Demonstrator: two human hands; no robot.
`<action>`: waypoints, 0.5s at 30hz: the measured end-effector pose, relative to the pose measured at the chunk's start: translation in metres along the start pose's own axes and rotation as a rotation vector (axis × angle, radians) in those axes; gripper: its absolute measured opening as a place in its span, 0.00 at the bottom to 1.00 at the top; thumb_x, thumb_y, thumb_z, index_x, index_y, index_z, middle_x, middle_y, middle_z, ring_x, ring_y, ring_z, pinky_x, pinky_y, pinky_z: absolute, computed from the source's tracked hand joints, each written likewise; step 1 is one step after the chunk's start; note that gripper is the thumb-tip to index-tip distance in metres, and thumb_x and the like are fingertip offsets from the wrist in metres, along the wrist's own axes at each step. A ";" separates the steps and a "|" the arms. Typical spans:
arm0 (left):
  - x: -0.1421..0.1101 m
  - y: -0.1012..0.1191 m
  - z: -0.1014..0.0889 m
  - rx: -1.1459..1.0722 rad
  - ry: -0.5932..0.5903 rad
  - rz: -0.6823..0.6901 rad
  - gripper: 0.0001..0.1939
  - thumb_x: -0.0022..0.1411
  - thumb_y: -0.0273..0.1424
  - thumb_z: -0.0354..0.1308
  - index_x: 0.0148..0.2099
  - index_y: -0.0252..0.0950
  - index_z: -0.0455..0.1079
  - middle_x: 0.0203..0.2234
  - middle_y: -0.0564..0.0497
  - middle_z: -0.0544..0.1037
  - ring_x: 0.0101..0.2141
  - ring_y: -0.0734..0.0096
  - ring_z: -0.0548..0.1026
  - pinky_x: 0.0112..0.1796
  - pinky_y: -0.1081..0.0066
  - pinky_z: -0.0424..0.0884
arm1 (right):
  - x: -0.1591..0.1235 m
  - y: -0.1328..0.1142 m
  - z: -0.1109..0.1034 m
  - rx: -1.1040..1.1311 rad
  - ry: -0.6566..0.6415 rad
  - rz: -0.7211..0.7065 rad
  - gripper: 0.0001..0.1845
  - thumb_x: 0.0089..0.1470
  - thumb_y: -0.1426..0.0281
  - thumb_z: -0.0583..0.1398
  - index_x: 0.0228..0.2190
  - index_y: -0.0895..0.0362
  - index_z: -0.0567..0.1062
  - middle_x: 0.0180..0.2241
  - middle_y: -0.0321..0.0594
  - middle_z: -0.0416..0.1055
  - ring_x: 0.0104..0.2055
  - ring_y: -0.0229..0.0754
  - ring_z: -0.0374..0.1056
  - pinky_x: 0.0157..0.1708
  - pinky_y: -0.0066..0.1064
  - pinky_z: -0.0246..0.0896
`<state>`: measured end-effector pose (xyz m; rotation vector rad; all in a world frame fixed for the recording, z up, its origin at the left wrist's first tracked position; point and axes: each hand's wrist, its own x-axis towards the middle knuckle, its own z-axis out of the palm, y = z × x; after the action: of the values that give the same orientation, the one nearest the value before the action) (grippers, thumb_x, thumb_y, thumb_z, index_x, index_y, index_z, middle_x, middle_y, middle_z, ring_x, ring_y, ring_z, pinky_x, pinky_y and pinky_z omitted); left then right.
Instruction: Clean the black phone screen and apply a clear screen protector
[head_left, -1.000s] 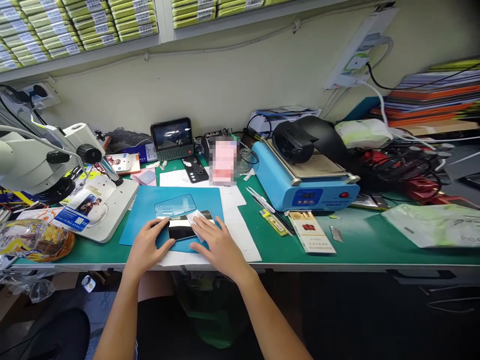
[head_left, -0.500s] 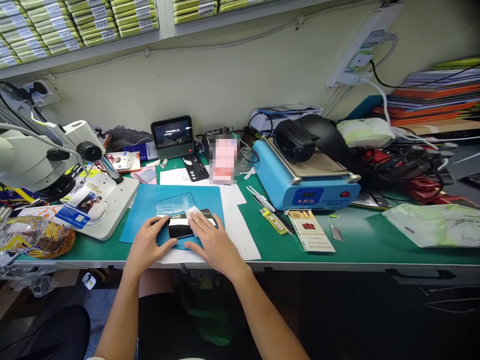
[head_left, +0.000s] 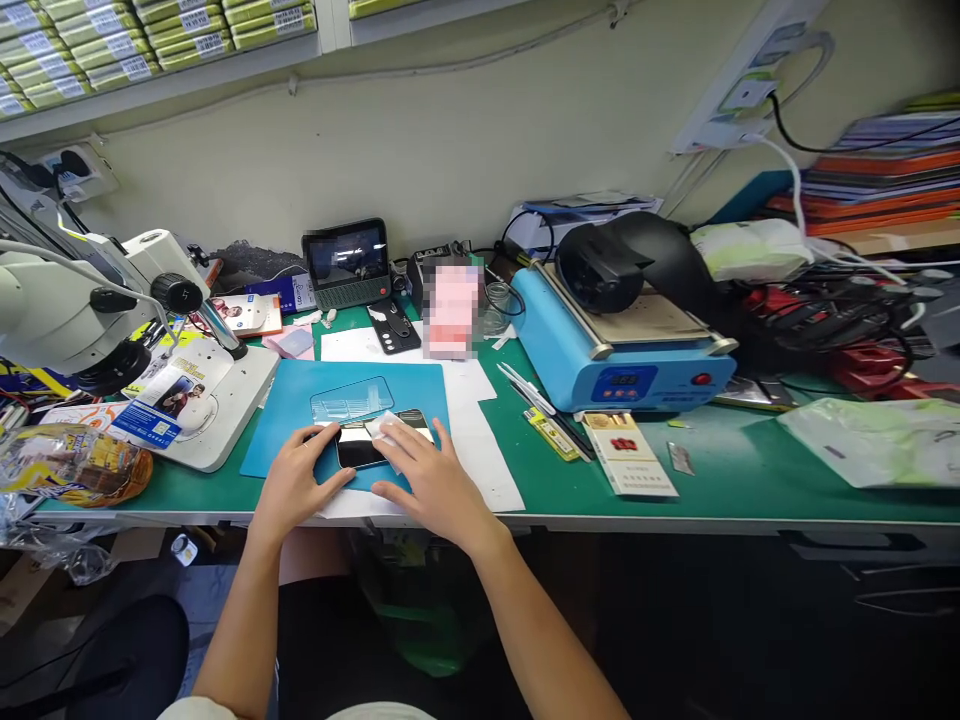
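Observation:
A smartphone (head_left: 358, 453) with a black, shiny screen lies flat on a blue mat (head_left: 285, 395). My left hand (head_left: 296, 485) brackets its left end, fingers at the far corner and thumb at the near one. Under the fingers of my right hand (head_left: 435, 485) a white wipe (head_left: 384, 424) is pressed onto the screen; that hand covers much of the phone's right half. Just beyond the phone, a clear glass panel with a dark border (head_left: 352, 398) rests on the mat.
A microscope (head_left: 112, 320) stands left, beside a bread bag (head_left: 82, 462). To the right are a blue heating machine (head_left: 570, 360), a cigarette pack (head_left: 628, 455), and pens and tweezers (head_left: 536, 390). A small screen device (head_left: 347, 265) stands at the back. White paper (head_left: 484, 460) lies under the mat.
My right hand has shifted the wipe slightly left across the screen. My left hand stays at the phone's left end. The camera view has tilted a little downward.

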<state>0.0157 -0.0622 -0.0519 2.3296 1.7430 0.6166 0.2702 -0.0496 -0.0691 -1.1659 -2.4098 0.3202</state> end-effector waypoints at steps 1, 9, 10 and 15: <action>0.000 0.000 0.000 0.001 0.002 -0.002 0.34 0.70 0.47 0.63 0.72 0.43 0.65 0.60 0.41 0.76 0.63 0.48 0.73 0.62 0.52 0.73 | 0.000 0.000 -0.001 -0.003 -0.016 0.001 0.36 0.71 0.46 0.50 0.69 0.53 0.67 0.73 0.50 0.59 0.75 0.58 0.54 0.73 0.70 0.39; -0.001 0.002 0.000 -0.015 -0.008 0.010 0.33 0.70 0.45 0.63 0.73 0.44 0.64 0.61 0.41 0.76 0.62 0.49 0.73 0.61 0.52 0.73 | 0.001 0.001 -0.002 0.030 -0.068 -0.033 0.36 0.73 0.48 0.48 0.71 0.54 0.63 0.72 0.49 0.59 0.75 0.56 0.54 0.72 0.73 0.38; -0.001 0.002 -0.001 -0.016 -0.008 0.006 0.33 0.71 0.45 0.62 0.73 0.44 0.64 0.61 0.41 0.76 0.62 0.48 0.73 0.61 0.52 0.73 | 0.000 0.001 -0.001 0.027 -0.040 -0.014 0.35 0.73 0.48 0.48 0.70 0.55 0.64 0.72 0.49 0.60 0.75 0.57 0.55 0.72 0.73 0.39; -0.001 0.003 -0.001 -0.023 0.002 -0.011 0.32 0.71 0.45 0.62 0.72 0.44 0.65 0.60 0.41 0.76 0.62 0.48 0.74 0.60 0.52 0.74 | -0.004 0.004 0.005 0.100 0.123 0.086 0.28 0.74 0.52 0.49 0.59 0.53 0.78 0.64 0.49 0.73 0.68 0.54 0.67 0.72 0.62 0.49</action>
<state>0.0177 -0.0642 -0.0503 2.3027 1.7393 0.6335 0.2727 -0.0506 -0.0757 -1.2104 -2.2166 0.3797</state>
